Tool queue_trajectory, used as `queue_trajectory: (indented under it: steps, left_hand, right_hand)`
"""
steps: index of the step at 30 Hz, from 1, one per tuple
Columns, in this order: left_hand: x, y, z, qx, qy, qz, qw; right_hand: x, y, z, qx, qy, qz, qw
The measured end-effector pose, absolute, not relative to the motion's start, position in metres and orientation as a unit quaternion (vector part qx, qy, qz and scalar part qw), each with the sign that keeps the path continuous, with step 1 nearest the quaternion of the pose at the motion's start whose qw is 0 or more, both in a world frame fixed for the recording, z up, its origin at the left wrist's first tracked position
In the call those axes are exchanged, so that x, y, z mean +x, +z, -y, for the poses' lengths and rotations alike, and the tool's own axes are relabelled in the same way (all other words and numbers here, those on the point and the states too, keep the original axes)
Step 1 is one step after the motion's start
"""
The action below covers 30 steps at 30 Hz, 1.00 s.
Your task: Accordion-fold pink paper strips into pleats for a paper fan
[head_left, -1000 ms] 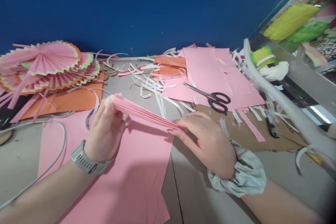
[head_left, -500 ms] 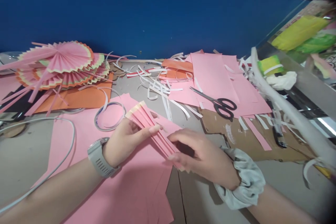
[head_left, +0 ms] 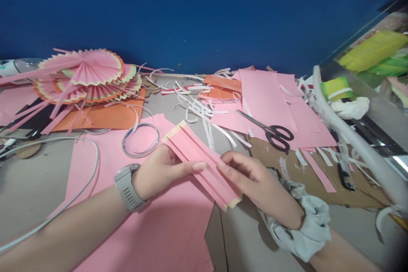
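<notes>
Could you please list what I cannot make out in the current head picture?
Head view:
Left hand: most fingers hidden behind the pleated paper.
Pleated paper's underside: turned away from the camera.
Watch: display seen too edge-on to read.
White cable: cut off by the left edge.

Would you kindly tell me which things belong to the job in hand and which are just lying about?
Job in hand:
pleated pink paper, held by left hand, touched by right hand
probably similar paper fans

Apparently lying about:
scissors
white cable
paper strips
</notes>
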<state>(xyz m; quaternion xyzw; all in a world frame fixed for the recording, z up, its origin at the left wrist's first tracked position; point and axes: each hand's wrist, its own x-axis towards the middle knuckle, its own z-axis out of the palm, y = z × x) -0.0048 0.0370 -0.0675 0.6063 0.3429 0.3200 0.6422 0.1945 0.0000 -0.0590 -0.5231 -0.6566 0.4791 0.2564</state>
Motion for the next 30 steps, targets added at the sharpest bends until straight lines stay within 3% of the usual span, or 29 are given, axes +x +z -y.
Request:
queue_trajectory:
  steps: [6,14,24,30]
  left_hand:
    - [-0.0052,-0.0661,-0.0369,0.603,0.318,-0.367,0.632]
    - [0.0005,-0.063,-0.0338,0.511,0.331,-0.356,0.709]
    - [-0.0018,-0.0648,-0.0326,0.485,0.317,-0.329,0.746]
    - [-0.0033,-0.0681,-0.0317,0.495,0.309,-0.337,0.739]
  right_hand:
    - [0.198,-0.0611,-0.0016,-0.541,0.467,0.648,0.261]
    - [0.2014,-0.0596,-0.0036,-0.557,0.426,0.669,0.248]
    - [0.2046,-0.06,-0.0045,-0.537,0.519,0.585,0.315]
    - [0.2029,-0.0625,-0.003,-0.555,0.468,0.612,0.313]
